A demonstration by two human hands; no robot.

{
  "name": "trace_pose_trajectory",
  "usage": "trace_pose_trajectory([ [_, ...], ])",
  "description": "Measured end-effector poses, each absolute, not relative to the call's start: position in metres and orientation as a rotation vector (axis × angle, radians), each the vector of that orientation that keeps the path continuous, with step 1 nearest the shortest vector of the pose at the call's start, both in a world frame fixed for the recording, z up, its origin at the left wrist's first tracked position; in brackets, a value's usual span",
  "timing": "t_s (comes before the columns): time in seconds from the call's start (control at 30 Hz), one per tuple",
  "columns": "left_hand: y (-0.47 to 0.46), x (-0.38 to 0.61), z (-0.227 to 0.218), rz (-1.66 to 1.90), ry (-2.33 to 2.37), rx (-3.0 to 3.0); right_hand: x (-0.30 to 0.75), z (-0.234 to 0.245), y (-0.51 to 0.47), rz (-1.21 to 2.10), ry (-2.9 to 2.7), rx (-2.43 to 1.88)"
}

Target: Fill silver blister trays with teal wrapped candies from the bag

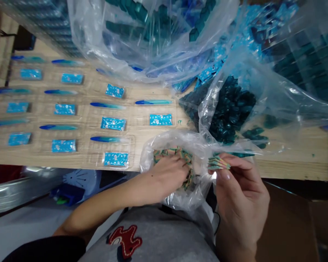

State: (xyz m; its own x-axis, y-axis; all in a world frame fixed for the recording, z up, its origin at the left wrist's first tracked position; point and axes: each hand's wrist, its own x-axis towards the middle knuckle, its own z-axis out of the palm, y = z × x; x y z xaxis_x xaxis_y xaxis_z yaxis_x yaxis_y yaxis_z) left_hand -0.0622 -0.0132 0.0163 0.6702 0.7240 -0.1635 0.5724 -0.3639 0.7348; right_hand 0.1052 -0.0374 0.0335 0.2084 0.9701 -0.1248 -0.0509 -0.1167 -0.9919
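My left hand point(169, 174) reaches down into a clear plastic bag point(150, 149) at the table's front edge. Its fingers are curled together among small green-and-orange striped pieces point(164, 153); the fingertips and anything between them are hidden. To the right of the bag, my right hand point(243, 196) is closed in a pinch. Between thumb and forefinger it grips a small stack of several thin green-and-yellow striped pieces point(217, 163). Nearest on the left lies a clear blister tray point(132, 145) bearing a blue pen-shaped stick point(106, 139) and a blue patterned packet point(116, 159).
More clear trays with blue sticks and packets point(63, 146) cover the table's left side. Behind stands a large plastic bag point(87, 40) with dark teal pieces. A heap of dark teal pieces point(226, 109) spills from plastic at right. Blue packets point(243, 36) pile up behind it.
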Motion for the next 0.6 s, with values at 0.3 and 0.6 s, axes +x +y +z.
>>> trace_pose_trajectory([
  [0.3,-0.016,-0.083,0.057,0.915,1.226,1.322,0.09,0.046,-0.039,1.382,-1.016,-1.211],
  [0.6,-0.029,-0.082,0.046,1.125,1.102,1.4,0.077,0.044,-0.038,1.387,-1.006,-1.159],
])
